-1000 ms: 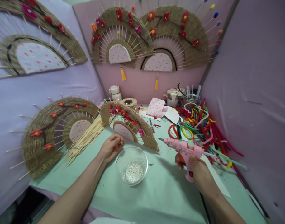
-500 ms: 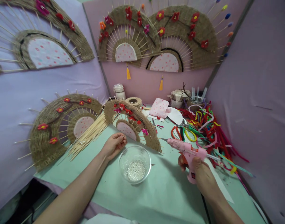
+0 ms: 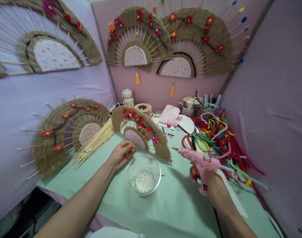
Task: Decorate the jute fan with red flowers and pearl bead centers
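My right hand (image 3: 214, 185) is wrapped round the handle of a pink glue gun (image 3: 199, 160), whose nozzle points left. Beside the rim of a clear bowl (image 3: 130, 178), my left hand (image 3: 122, 154) is closed in a pinch; a tiny pale thing shows at its fingertips, too small to make out. White pearl beads (image 3: 144, 181) lie in the bowl. Just behind the left hand stands a small woven fan (image 3: 163, 145) with red and magenta flowers, its right end near the nozzle.
A larger woven fan (image 3: 50, 158) leans at the left, beside a bundle of thin sticks (image 3: 95, 143). Scissors (image 3: 202, 144) and a heap of coloured pipe cleaners (image 3: 222, 132) lie at the right. More fans hang on the walls behind.
The view has shifted slightly, moving the background a little to the right in the picture. Both hands keep nearly the same pose, with the glue gun still held in my right hand.
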A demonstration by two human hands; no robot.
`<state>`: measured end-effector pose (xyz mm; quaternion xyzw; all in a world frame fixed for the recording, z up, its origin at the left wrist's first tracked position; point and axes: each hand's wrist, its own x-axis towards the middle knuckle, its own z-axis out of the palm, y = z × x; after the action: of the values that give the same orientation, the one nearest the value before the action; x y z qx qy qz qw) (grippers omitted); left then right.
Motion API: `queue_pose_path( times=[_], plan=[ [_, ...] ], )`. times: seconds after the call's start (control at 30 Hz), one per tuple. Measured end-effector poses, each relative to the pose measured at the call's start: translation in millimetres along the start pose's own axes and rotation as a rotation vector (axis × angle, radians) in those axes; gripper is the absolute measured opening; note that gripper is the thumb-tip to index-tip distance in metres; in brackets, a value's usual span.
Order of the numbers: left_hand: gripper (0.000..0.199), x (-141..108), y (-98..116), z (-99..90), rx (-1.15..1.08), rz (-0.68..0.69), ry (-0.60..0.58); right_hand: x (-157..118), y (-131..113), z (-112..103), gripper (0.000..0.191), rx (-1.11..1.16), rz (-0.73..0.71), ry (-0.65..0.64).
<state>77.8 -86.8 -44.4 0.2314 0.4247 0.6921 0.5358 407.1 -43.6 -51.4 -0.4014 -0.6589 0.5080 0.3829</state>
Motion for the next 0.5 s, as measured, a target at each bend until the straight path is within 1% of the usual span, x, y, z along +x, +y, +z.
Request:
queue_pose_path(
  times=[0.07,0.27,0.37,0.5],
  plan=[
    [0.032,-0.3,-0.1,-0.1,0.000,-0.001,-0.001,-0.4,-0.9,0.4,0.066,0.003,0.013,-0.001],
    [0.032,-0.5,-0.2,-0.2,-0.003,-0.003,0.000,0.2,-1.6,0.2,0.067,-0.035,-0.027,0.016],
    [0.032,-0.2,-0.2,0.0,-0.004,-0.003,-0.003,0.4,-3.2,0.1,0.067,-0.043,-0.039,-0.002],
    [0.032,-0.2,0.2,1.2,-0.010,-0.006,0.011,-0.9,-9.5,1.3,0.067,-0.029,-0.009,-0.002]
  ],
)
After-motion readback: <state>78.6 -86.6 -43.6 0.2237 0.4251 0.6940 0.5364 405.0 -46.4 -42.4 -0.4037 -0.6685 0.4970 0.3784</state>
